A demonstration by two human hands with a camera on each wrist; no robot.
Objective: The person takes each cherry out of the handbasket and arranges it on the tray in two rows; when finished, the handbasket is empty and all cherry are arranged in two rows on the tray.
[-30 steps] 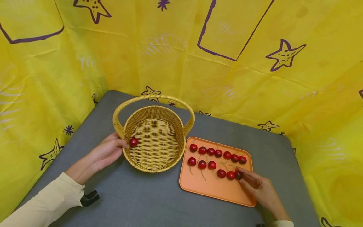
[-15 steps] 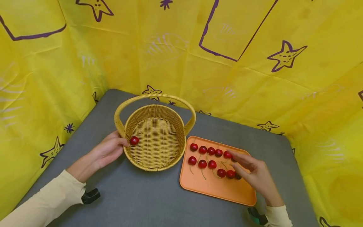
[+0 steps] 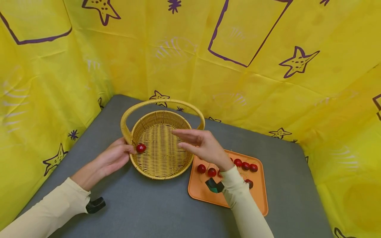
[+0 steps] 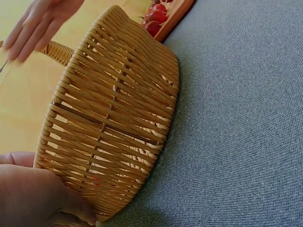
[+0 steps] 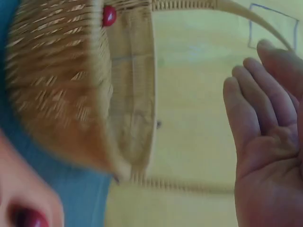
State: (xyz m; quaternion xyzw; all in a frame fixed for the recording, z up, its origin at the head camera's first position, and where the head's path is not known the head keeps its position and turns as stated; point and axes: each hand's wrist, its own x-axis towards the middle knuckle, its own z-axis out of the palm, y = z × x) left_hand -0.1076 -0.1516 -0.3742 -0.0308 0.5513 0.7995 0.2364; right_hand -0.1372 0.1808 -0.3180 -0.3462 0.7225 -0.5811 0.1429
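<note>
Left fingers: the left hand (image 3: 111, 159) is curled at the basket's (image 3: 162, 172) near wall. A cherry (image 3: 141, 148) is pinned by the thumb just inside the rim, and the other fingers are laid on the outside weave.
Right fingers: the right hand (image 3: 200, 145) is held above the basket's middle with fingers (image 5: 253, 101) straight and the palm bare. A red blur is seen low in the right wrist view, so it cannot be told whether a cherry is trapped at the thumb.
Below the fingers: the basket floor is seen without fruit; the handle (image 3: 162, 101) arches beyond the right fingertips.
Behind the right wrist: the cherries (image 3: 245, 165) are left on the tray (image 3: 205, 195), partly covered by the sleeve.
Risk, left: if the thumb is eased off carelessly, the pinned cherry may be rolled over the rim onto the table (image 3: 143, 211) rather than inward.
Risk, right: the sleeve is stretched low over the tray, so stems could be snagged and fruit dragged off its edge.
Risk, basket: it is steadied by one hand only; a knock on the handle could tip it.
</note>
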